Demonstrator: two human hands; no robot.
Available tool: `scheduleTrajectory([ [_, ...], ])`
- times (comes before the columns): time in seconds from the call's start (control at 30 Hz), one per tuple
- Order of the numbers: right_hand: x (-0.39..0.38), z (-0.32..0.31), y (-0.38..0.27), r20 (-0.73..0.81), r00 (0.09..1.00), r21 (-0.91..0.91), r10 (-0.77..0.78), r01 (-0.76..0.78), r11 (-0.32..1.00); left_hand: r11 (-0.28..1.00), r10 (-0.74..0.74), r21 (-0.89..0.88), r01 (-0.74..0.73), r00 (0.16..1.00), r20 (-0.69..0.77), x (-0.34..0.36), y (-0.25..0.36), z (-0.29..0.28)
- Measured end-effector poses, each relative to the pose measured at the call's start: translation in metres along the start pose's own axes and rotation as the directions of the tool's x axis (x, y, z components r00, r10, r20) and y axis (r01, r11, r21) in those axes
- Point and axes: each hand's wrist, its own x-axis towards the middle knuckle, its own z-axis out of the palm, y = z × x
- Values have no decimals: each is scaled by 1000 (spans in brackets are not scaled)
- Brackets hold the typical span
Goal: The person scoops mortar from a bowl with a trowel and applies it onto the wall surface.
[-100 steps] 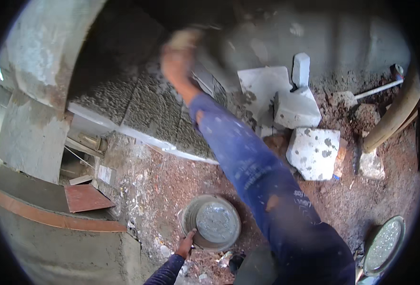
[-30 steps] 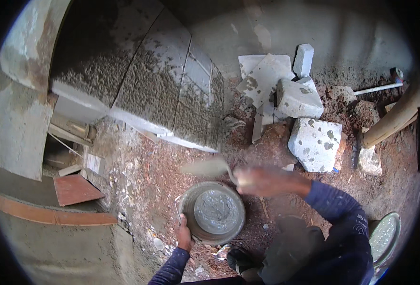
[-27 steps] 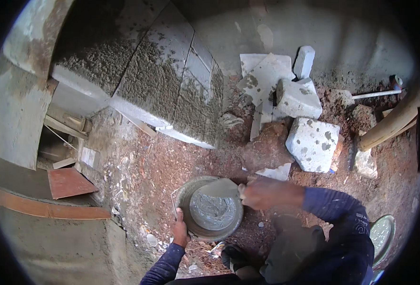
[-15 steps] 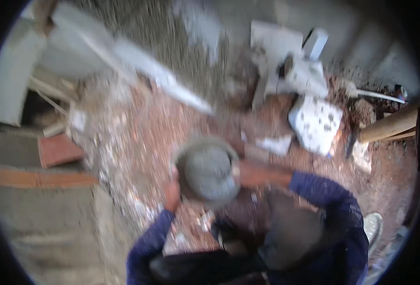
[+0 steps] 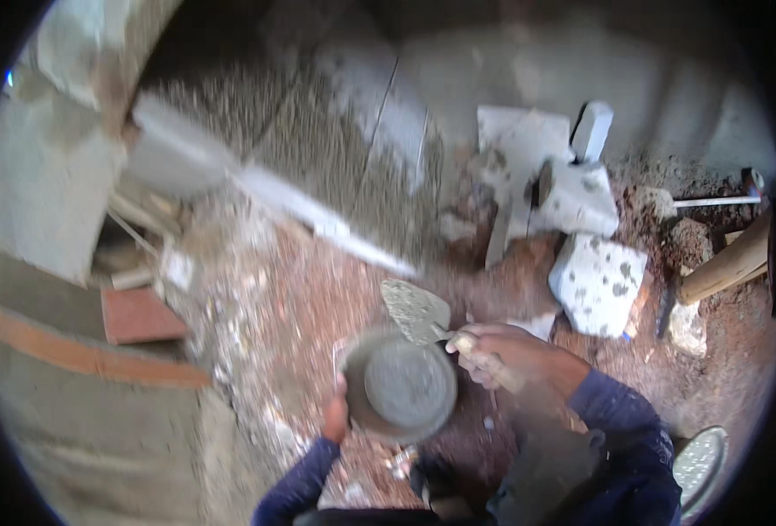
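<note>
My left hand [image 5: 335, 408] grips the left side of a round bucket [image 5: 405, 386] of grey wet mortar, by its rim or wire handle. My right hand [image 5: 515, 355] is closed round the handle of a trowel [image 5: 414, 311], whose blade carries grey mortar and is raised over the bucket's far rim. Beyond it is a slab of pale panels [image 5: 322, 167] with rough mortar spread over much of the top and a white front edge, blurred by motion.
White mortar-spotted blocks [image 5: 597, 280], boards [image 5: 519, 131] and a wooden pole [image 5: 726, 259] lie to the right. A pan of mortar [image 5: 699, 465] sits at lower right. At left are a reddish tile [image 5: 142, 316], pale boards [image 5: 50, 193] and a concrete ledge [image 5: 90, 438].
My right arm has come down from the slab to the bucket. The trowel dipped into the bucket and is now raised above its rim with mortar on it. The view tilted and swung back.
</note>
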Motion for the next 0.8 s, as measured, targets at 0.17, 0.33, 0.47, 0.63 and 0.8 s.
scheduleTrajectory([
  [0.17,-43,32,-108,-111,751,23,-651,656,754,994,-79,-81,74,995,-65,-25,18,-8],
  [0.33,12,38,-229,-302,-54,-485,-952,868,105,995,-60,-86,54,996,-67,-9,23,-8],
  [0.47,114,-2,-353,-407,-546,-758,-733,649,-63,999,-42,31,43,999,-34,4,3,-25],
  [0.63,231,-65,-449,279,441,-908,-853,-168,-384,976,-216,-17,215,976,-44,-6,21,1],
  [0.8,101,40,-234,310,500,-855,-809,518,-8,967,-139,-223,125,989,-48,-5,5,-18],
])
